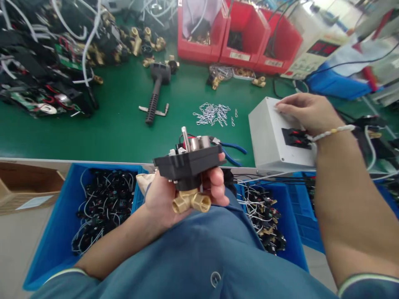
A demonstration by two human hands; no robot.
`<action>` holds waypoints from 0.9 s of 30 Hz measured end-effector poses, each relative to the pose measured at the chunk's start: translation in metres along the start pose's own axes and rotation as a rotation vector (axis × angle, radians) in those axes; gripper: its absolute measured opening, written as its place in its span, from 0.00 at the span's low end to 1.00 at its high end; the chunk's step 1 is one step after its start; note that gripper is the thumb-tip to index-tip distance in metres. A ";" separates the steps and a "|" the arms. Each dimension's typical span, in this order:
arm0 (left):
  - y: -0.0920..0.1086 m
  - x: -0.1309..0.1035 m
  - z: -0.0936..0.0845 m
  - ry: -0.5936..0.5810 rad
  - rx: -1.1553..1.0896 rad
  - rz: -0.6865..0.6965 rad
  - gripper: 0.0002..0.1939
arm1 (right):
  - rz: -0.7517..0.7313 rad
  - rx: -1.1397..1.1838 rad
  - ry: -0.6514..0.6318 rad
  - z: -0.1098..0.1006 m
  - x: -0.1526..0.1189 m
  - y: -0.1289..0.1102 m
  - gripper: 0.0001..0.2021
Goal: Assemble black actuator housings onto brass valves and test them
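A black valve assembly (190, 166) with two brass ports at its lower end rests in my left hand (165, 195), whose fingers wrap round it from below. A metal shaft sticks up from its top. At the right, my right hand (307, 110) touches the top edge of a light grey box (268, 133) that has black and red terminals on its face. Its thumb and fingertips come together there; whether something small is between them is hidden. Behind the assembly lie blue-handled pliers (233, 146) on the green table (124, 141).
Metal clips (213, 114) lie mid-table, with a black mallet (157, 87) to their left. Red bins (202, 45) line the back. Wired assemblies (43, 66) crowd the back left. Blue crates (50, 249) stand below the table edge, either side of my lap.
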State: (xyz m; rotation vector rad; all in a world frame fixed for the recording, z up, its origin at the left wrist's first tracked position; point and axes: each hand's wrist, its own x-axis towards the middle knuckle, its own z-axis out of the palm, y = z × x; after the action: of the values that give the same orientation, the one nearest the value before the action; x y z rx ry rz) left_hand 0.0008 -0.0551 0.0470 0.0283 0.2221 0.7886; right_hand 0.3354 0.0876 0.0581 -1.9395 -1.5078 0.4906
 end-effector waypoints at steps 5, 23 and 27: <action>0.000 -0.001 -0.004 -0.137 -0.082 -0.024 0.15 | -0.023 -0.073 0.041 0.003 0.001 0.005 0.05; -0.009 0.004 0.005 0.205 0.313 0.126 0.20 | -0.076 -0.069 0.082 0.007 -0.001 -0.004 0.04; -0.013 0.004 0.007 0.264 0.473 0.299 0.20 | -0.032 -0.046 0.099 0.008 -0.004 -0.011 0.08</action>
State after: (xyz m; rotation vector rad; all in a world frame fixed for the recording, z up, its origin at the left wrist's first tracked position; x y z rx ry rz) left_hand 0.0141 -0.0613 0.0516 0.4137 0.6630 1.0228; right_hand 0.3211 0.0870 0.0597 -1.9424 -1.4963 0.3441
